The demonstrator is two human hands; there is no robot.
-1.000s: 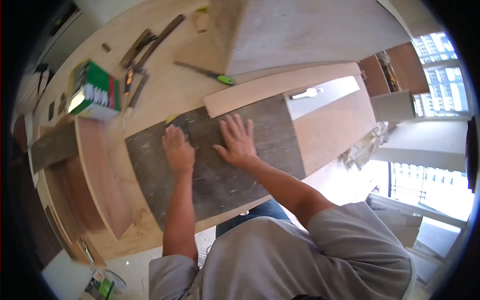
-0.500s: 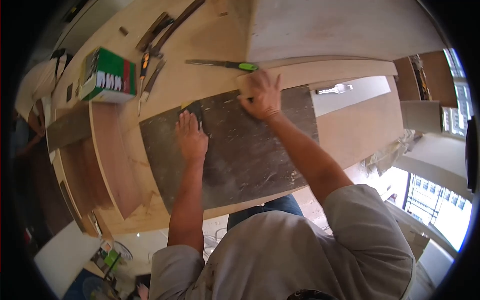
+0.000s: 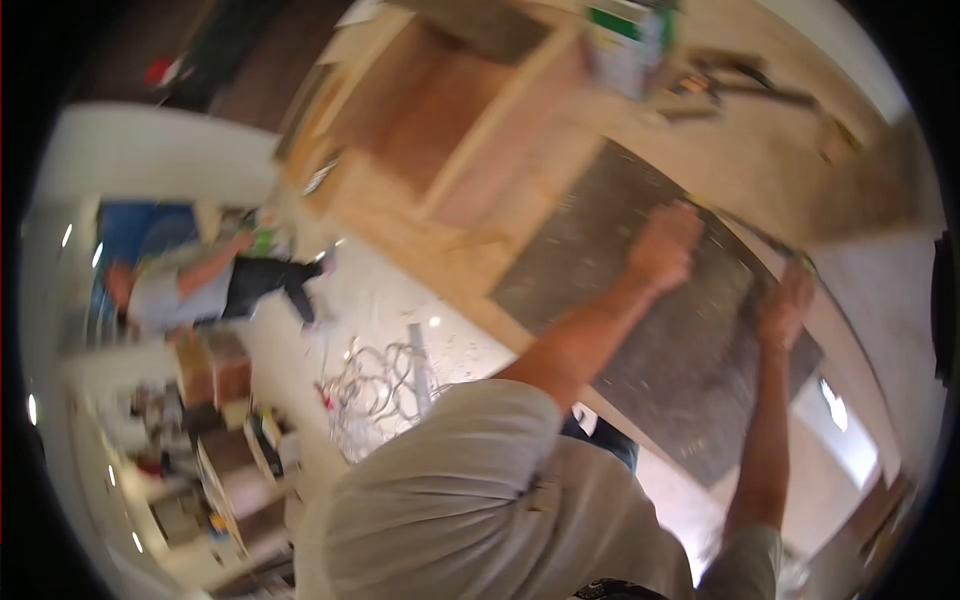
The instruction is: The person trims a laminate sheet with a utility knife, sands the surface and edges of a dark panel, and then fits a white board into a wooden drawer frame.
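Observation:
A dark, scuffed sheet [image 3: 640, 340] lies on the pale wooden bench. My left hand [image 3: 664, 247] rests near its far edge with the fingers curled in; what they hold is hidden. At the sheet's right part is my right hand [image 3: 786, 303], its blurred fingers drawn together around something I cannot make out. Just beyond that hand shows the green-handled tool [image 3: 808, 262], its thin blade reaching back along the sheet's edge.
An open wooden box [image 3: 425, 110] stands left of the sheet, with a green-and-white can [image 3: 622, 45] behind it. Hand tools [image 3: 715, 85] lie at the back. Coiled cable [image 3: 375, 390] is on the floor. Another person [image 3: 205, 290] is at the far left.
The view has swung left and is blurred, bringing the floor and the other person into sight. My left hand has gone from flat to curled. The block under my right hand is no longer distinguishable.

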